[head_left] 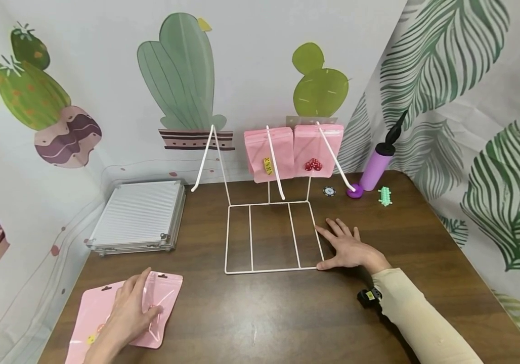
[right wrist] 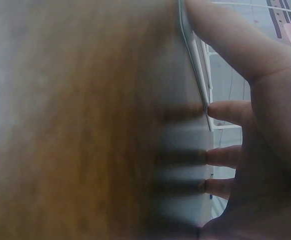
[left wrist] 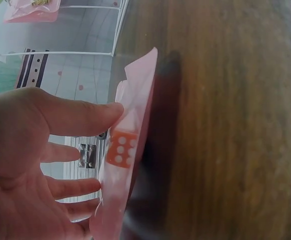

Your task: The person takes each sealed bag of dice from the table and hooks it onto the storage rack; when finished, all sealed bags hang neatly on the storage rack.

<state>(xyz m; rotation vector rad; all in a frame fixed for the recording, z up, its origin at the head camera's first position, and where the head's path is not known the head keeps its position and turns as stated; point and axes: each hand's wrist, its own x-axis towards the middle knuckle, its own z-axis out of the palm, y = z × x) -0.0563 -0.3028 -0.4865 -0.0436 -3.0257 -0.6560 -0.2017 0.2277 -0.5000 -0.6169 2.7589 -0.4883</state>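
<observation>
Two glossy plastic pkts (head_left: 169,293) under L hand (head_left: 128,311).

The head view looks forward and down; both wrist views, close and sideways, share the white rack (head_left: 251,237).

The left fingers (head_left: 138,284) lie over a pink pouch (head_left: 172,287), with a second pouch (head_left: 90,304) to their left. On the surface (head_left: 287,313) beyond them sits a silver case (head_left: 140,210). The right fingers (head_left: 329,234) spread at the near right corner of a white wire rack (head_left: 251,237). Pink packets (head_left: 257,150) hang ahead and leftward of these; farther ahead, rightward, stand a purple pump (head_left: 374,169) and green toy (head_left: 385,196).
</observation>
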